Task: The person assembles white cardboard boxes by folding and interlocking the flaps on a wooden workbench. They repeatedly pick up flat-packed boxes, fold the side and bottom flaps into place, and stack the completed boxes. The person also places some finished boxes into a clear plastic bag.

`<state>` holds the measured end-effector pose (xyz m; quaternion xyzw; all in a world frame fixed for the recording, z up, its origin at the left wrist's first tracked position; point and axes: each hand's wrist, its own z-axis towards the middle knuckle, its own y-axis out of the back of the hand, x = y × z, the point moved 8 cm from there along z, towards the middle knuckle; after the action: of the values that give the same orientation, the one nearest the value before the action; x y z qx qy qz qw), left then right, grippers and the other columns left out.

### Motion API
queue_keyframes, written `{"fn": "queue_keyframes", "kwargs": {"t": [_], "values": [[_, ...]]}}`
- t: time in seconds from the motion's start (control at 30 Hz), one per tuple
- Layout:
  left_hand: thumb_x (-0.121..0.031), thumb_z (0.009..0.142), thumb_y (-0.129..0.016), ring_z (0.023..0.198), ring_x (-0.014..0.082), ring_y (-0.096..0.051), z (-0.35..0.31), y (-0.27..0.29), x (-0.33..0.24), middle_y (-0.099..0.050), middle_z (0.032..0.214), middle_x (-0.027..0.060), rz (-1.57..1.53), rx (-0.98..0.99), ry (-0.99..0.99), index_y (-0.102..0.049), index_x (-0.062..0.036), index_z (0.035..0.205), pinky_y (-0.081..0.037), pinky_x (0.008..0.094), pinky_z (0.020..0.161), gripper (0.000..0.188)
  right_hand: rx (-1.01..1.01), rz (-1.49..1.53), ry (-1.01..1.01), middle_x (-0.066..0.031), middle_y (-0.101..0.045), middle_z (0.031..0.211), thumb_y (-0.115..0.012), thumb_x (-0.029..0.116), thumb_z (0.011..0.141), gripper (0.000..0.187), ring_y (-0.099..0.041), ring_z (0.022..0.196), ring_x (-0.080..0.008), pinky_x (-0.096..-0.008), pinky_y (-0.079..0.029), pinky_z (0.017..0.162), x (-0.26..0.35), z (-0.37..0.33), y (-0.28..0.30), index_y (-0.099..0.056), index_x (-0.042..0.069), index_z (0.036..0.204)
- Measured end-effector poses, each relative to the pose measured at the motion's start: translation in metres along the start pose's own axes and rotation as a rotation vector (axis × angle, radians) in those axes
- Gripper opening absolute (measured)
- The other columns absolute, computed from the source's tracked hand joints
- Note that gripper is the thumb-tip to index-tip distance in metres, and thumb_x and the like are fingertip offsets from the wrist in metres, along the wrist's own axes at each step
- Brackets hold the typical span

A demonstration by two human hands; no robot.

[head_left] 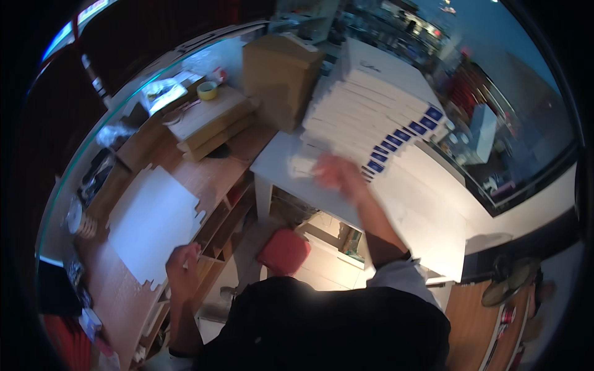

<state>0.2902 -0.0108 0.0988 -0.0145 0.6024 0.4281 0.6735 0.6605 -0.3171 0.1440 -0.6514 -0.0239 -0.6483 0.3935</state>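
Hovering at two work surfaces: right hand by the stack, left hand by the sheet

Right hand (336, 173): motion-blurred, over the white table (424, 216), in front of the lower left part of a tall stack of flat white boxes (377, 99). Cannot tell whether its fingers are apart or together, or whether they touch a box. Dark blue labels (390, 143) run up the stack's near side, to the right of this hand.

Left hand (183, 263): fingers curled inward, above the edge of the wooden counter (102, 266). Cannot tell whether anything is pinched between them. The flat white die-cut sheet (151, 216), notched along its edges, lies on the counter just beyond and to the left of this hand; contact is unclear.

Surroundings: brown cartons (226, 128) and a yellow tape roll (207, 91) farther up the counter; tall cardboard box (276, 77) left of the stack; red stool seat (284, 252) between the two surfaces.
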Motion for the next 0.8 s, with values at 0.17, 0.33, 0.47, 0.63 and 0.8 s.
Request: {"fn": "queue_keyframes", "kwargs": {"t": [0.17, 0.33, 0.47, 0.63, 0.8], "values": [[-0.019, 0.098, -0.051, 0.087, 0.0175, -0.062, 0.071, 0.058, 0.037, -0.066, 0.092, 0.0099, -0.620, -0.295, 0.000, -0.062, 0.0040, 0.107, -0.047, 0.0312, 0.085, 0.026, 0.385, -0.234, -0.880, -0.0213, -0.054, 0.132, -0.050, 0.043, 0.098, 0.058, -0.053, 0.120, -0.0352, -0.0490, -0.039, 0.105, -0.262, -0.127, -0.183, -0.045, 0.000, 0.136], [-0.030, 0.096, -0.051, 0.087, 0.0209, -0.062, 0.154, 0.129, 0.056, -0.065, 0.091, 0.0090, -1.567, -0.370, -0.204, -0.063, -0.0032, 0.104, -0.050, 0.0341, 0.081, 0.031, 0.575, 0.688, -1.420, -0.0093, -0.053, 0.136, -0.039, 0.066, 0.090, 0.071, -0.051, 0.122, -0.0258, -0.0423, -0.038, 0.105, -0.343, -0.249, -0.397, -0.053, 0.009, 0.131], [-0.030, 0.093, -0.050, 0.087, 0.0220, -0.062, 0.155, 0.207, 0.123, -0.066, 0.091, 0.0096, -1.793, -0.475, -0.321, -0.064, -0.0043, 0.103, -0.051, 0.0353, 0.078, 0.030, 0.376, 0.752, -1.739, -0.0087, -0.047, 0.141, -0.043, 0.068, 0.087, 0.077, -0.048, 0.126, -0.0266, -0.0427, -0.036, 0.109, -0.342, -0.291, -0.435, -0.044, 0.013, 0.140], [-0.026, 0.093, -0.050, 0.075, 0.0199, -0.062, 0.133, 0.276, 0.201, -0.066, 0.085, 0.0100, -1.510, -0.736, -0.140, -0.063, -0.0032, 0.098, -0.051, 0.0316, 0.069, 0.027, 0.429, 0.604, -1.885, -0.0094, -0.037, 0.148, -0.038, 0.060, 0.094, 0.069, -0.039, 0.134, -0.0269, -0.0400, -0.031, 0.112, -0.337, -0.323, -0.467, -0.036, 0.012, 0.144], [-0.020, 0.093, -0.055, 0.075, 0.0222, -0.063, 0.104, 0.268, 0.241, -0.068, 0.085, 0.0105, -0.046, -0.692, 0.097, -0.065, -0.0051, 0.096, -0.051, 0.0334, 0.065, 0.019, 1.340, -0.194, -1.086, -0.0127, -0.056, 0.127, -0.037, 0.042, 0.099, 0.049, -0.053, 0.119, -0.0276, -0.0399, -0.041, 0.101, -0.375, -0.335, -0.475, -0.053, 0.005, 0.127]]}}
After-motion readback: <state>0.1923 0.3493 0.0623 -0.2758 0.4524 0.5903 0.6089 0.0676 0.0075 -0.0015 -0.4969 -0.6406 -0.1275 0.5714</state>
